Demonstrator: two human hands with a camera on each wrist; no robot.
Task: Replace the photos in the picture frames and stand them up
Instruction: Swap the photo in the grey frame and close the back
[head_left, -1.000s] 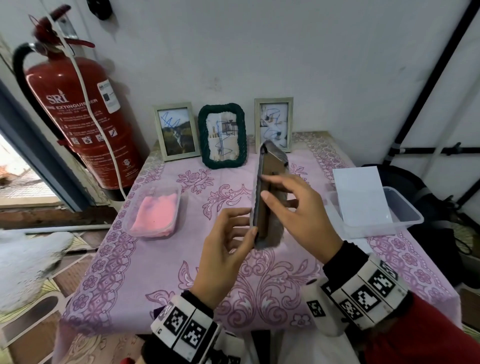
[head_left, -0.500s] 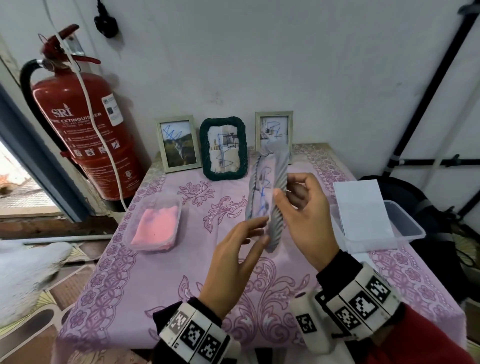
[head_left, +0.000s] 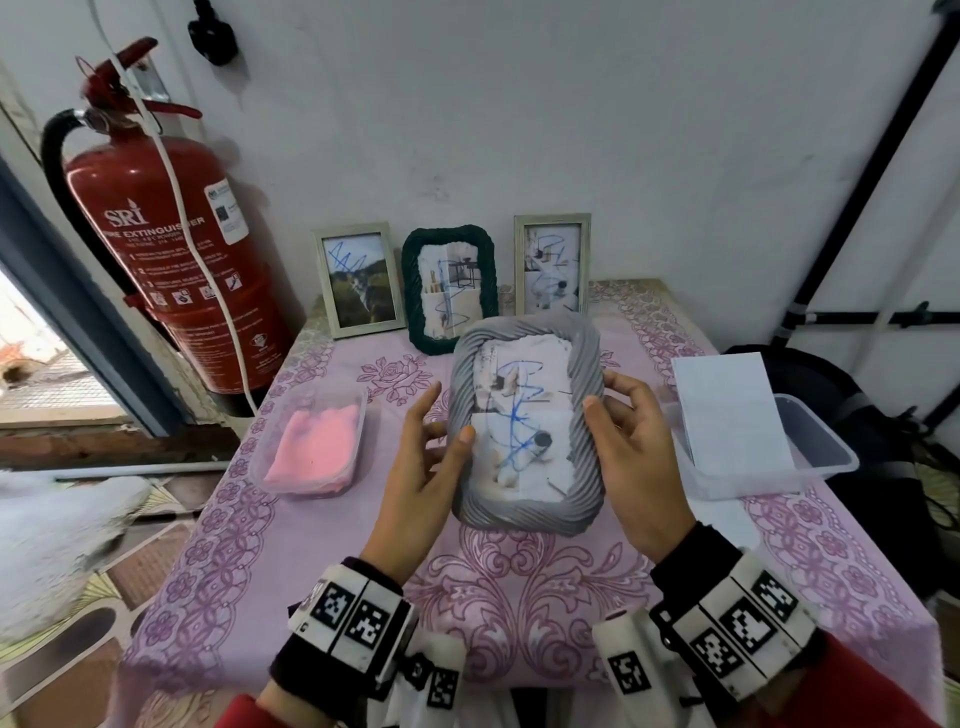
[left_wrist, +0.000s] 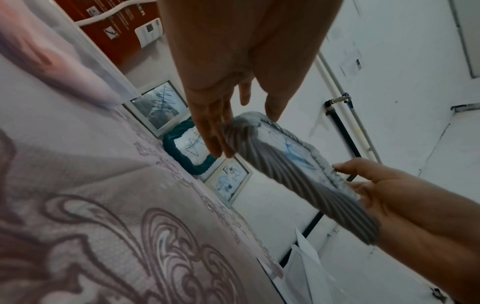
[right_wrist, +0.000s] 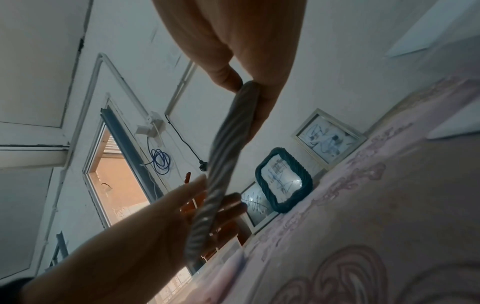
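Note:
I hold a grey rope-textured picture frame (head_left: 524, 426) in both hands above the middle of the table, its front facing me. The photo in it carries a blue scribble. My left hand (head_left: 441, 447) pinches the frame's left edge, thumb on the front and fingers behind. My right hand (head_left: 623, 447) pinches the right edge the same way. The wrist views show the grey frame (left_wrist: 298, 185) (right_wrist: 223, 154) clear of the cloth. Three frames stand at the wall: a pale one (head_left: 358, 280), a dark green rope one (head_left: 449, 288) and another pale one (head_left: 551, 262).
A purple floral cloth covers the table (head_left: 519, 582). A clear tub with a pink cloth (head_left: 311, 447) sits at the left. Another clear tub with white paper (head_left: 727, 415) sits at the right. A red fire extinguisher (head_left: 171, 234) hangs at the left wall.
The grey frame has turned from edge-on to front-facing me. My left hand has moved from its lower edge to its left side. My right hand stays on the right edge.

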